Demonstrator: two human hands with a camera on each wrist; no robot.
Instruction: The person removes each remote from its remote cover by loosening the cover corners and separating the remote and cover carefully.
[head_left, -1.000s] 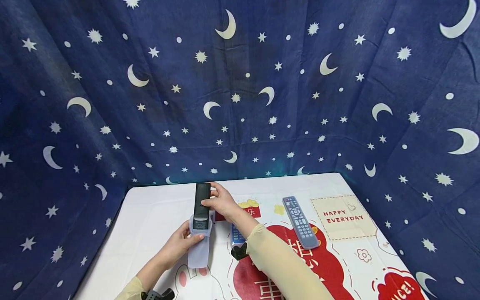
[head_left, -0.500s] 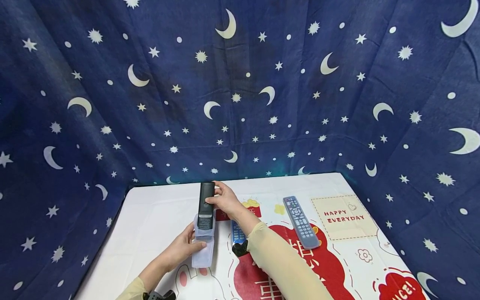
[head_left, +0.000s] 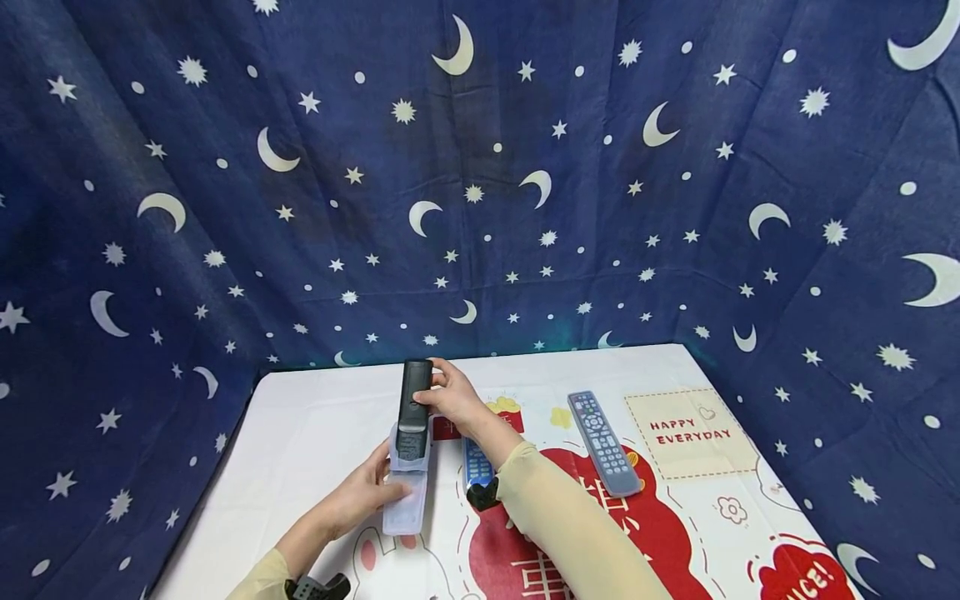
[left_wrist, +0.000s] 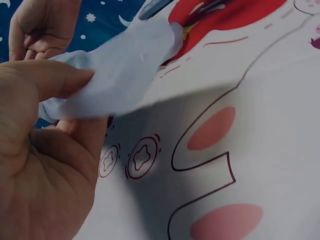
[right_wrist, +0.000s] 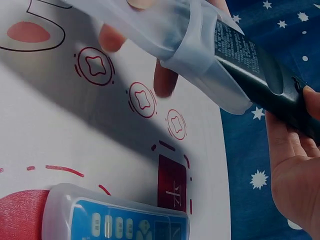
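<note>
In the head view my right hand (head_left: 456, 402) grips the upper end of a black remote control (head_left: 416, 387), its back facing me. The remote's lower end sits inside the mouth of a translucent silicone remote cover (head_left: 405, 510). My left hand (head_left: 358, 500) pinches that cover from the left, thumb on the near face. The right wrist view shows the cover's edge (right_wrist: 192, 60) around the black remote (right_wrist: 250, 67), with small print on its back. In the left wrist view the limp cover (left_wrist: 122, 70) lies between thumb and fingers of my left hand (left_wrist: 45, 160).
A blue-faced remote in a clear cover (head_left: 477, 468) lies on the table beneath my right forearm. Farther right lies a grey covered remote (head_left: 603, 446). The printed white tablecloth (head_left: 315, 417) reaches back to a dark blue star-and-moon curtain (head_left: 480, 208).
Both hands have shifted slightly right with the remote and cover. My left thumb lies a little lower on the cover. The other two remotes stay where they were.
</note>
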